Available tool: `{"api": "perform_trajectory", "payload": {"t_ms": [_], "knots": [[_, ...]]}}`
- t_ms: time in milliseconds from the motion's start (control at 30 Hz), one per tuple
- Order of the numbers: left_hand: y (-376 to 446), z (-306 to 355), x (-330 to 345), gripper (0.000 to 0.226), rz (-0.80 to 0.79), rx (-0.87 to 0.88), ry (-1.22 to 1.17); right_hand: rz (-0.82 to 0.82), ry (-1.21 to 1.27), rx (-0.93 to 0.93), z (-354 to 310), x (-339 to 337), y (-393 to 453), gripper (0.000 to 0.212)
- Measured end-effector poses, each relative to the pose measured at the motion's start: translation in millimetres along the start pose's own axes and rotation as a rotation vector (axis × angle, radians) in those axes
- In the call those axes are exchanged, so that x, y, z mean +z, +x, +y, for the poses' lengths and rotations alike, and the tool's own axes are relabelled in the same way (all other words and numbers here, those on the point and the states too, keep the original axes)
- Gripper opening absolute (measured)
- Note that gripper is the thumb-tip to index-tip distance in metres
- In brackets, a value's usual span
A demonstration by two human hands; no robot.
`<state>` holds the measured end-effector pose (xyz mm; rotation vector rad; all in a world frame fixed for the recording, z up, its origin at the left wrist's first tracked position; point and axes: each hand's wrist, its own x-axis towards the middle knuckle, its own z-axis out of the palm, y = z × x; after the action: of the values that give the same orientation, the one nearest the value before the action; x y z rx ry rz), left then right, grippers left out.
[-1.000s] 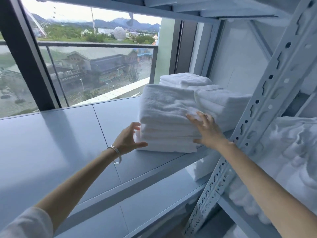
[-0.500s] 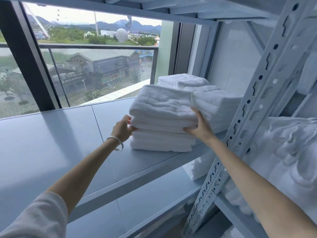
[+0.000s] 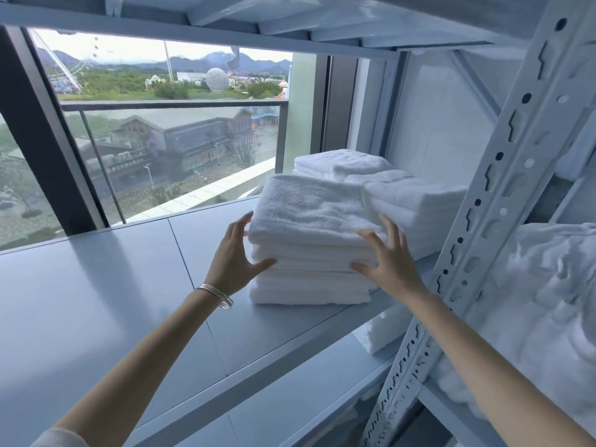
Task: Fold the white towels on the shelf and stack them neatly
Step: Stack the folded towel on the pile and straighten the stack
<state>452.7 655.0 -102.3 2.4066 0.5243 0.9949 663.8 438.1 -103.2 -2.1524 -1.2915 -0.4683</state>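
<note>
A stack of several folded white towels (image 3: 309, 240) stands on the grey shelf (image 3: 106, 301), near its right end. My left hand (image 3: 237, 256), with bangles at the wrist, has spread fingers against the stack's left side. My right hand (image 3: 388, 259) is spread in front of the stack's right front corner, fingers straight, thumb near the towel edges. Neither hand grips a towel. A second folded pile (image 3: 416, 204) sits right beside the stack, and a third pile (image 3: 342, 162) lies behind.
A perforated white upright post (image 3: 490, 221) crosses just right of my right arm. Crumpled white towels (image 3: 554, 301) heap on the neighbouring rack at right. A lower shelf (image 3: 290, 408) holds another white towel (image 3: 383, 333). A window lies behind the shelf.
Both hands have let go of the stack's sides and opened with fingers spread. The stack sits slightly further left than a second ago.
</note>
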Motion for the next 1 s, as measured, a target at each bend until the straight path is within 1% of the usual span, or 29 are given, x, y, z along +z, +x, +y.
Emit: {"api": "perform_trajectory", "payload": {"t_ms": [33,67,133,167,200,267,333,400,433,500,567,600,633,667,733,767,800,833,867,933,1000], "knots": [[5.0,3.6,-2.4,0.09,-0.005,0.076,0.043,0.007,-0.008,-0.041,-1.1,-2.1,5.9,0.057],[10.0,6.8,-4.2,0.084,-0.026,0.128,0.081,-0.025,0.013,-0.054,-2.7,-5.0,12.3,0.052],[17.6,8.2,-5.2,0.064,-0.058,0.16,0.123,-0.131,0.046,-0.046,-3.0,-8.7,25.0,0.044],[19.5,7.1,-5.0,0.054,-0.051,0.162,0.138,-0.162,0.019,-0.053,-2.8,-8.8,29.1,0.04],[20.1,5.0,-4.3,0.044,-0.029,0.167,0.157,-0.157,-0.043,-0.073,-3.2,-9.3,31.0,0.037],[16.1,5.0,-4.4,0.031,0.042,0.198,0.197,-0.041,-0.195,-0.158,0.8,-8.6,30.2,0.033],[10.8,9.5,-8.9,0.022,0.083,0.223,0.233,0.122,-0.294,-0.248,4.4,-11.1,24.0,0.03],[13.1,12.8,-18.4,0.017,0.036,0.23,0.241,0.209,-0.309,-0.264,6.3,-10.4,16.5,0.027],[17.7,14.5,-24.6,0.015,-0.022,0.222,0.225,0.219,-0.299,-0.256,6.2,-8.1,12.5,0.027],[36.9,20.1,-35.8,0.01,-0.113,0.174,0.158,0.179,-0.286,-0.24,2.4,-6.1,10.0,0.024],[66.0,26.5,-39.8,0.014,-0.111,0.175,0.182,0.104,-0.21,-0.194,-11.7,-13.2,18.3,0.01],[83.2,28.3,-37.3,0.018,-0.111,0.203,0.219,0.069,-0.15,-0.147,-24.6,-18.1,27.2,0.014],[100.5,29.4,-31.7,0.021,-0.142,0.241,0.25,0.022,-0.098,-0.11,-39.4,-21.4,38.5,0.027],[116.8,29.5,-22.7,0.026,-0.209,0.273,0.293,-0.042,-0.074,-0.081,-54.4,-21.4,51.5,0.038],[141.1,26.5,1.6,0.039,-0.418,0.282,0.466,-0.226,-0.107,-0.03,-76.4,-9.0,76.0,0.045],[148.4,22.5,14.0,0.045,-0.531,0.248,0.569,-0.336,-0.168,-0.004,-80.2,2.2,84.2,0.047],[152.7,16.8,24.6,0.049,-0.623,0.182,0.621,-0.449,-0.223,0.037,-78.4,12.8,86.9,0.049],[156.5,9.4,33.1,0.053,-0.678,0.1,0.609,-0.533,-0.253,0.093,-71.1,20.1,86.3,0.049],[159.6,1.9,38.5,0.058,-0.698,0.014,0.559,-0.577,-0.253,0.163,-59.7,21.9,83.0,0.048],[167.3,-10.1,39.9,0.063,-0.703,-0.1,0.514,-0.569,-0.246,0.301,-37.6,13.8,75.8,0.048],[176.2,-12.3,38.3,0.063,-0.692,-0.116,0.59,-0.584,-0.317,0.413,-28.1,-1.1,75.4,0.049]]}}
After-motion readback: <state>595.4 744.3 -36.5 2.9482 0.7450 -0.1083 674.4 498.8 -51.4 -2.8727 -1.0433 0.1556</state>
